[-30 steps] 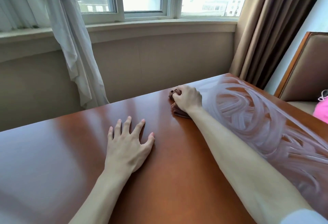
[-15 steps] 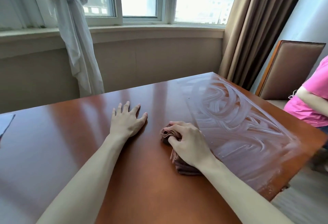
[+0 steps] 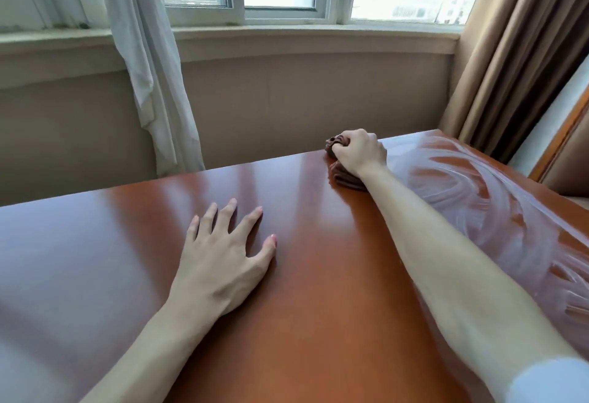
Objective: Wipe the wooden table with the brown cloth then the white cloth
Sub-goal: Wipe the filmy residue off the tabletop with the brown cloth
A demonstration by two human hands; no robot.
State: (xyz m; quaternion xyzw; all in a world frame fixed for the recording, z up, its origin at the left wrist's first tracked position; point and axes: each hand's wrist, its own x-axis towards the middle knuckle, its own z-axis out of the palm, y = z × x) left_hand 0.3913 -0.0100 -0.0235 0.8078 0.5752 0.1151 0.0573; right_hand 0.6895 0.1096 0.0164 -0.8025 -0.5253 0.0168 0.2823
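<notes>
The glossy reddish wooden table point(image 3: 318, 291) fills the lower view. My right hand point(image 3: 360, 152) is stretched out to the table's far edge, clenched on the bunched brown cloth point(image 3: 345, 179), which presses on the wood under my palm. My left hand point(image 3: 223, 262) lies flat on the table nearer to me, fingers spread, holding nothing. Whitish curved wipe streaks point(image 3: 478, 198) cover the right part of the tabletop beside my right forearm. No white cloth is in view.
A wall with a window sill point(image 3: 287, 36) runs behind the table. A knotted white sheer curtain point(image 3: 149, 83) hangs at the far left. Brown drapes point(image 3: 516, 51) hang at the far right, with a wooden chair frame point(image 3: 564, 134) beside them.
My right hand has pushed the brown cloth from the middle of the table out to the far edge. My left hand stays flat on the table. The view has tilted left and lower.
</notes>
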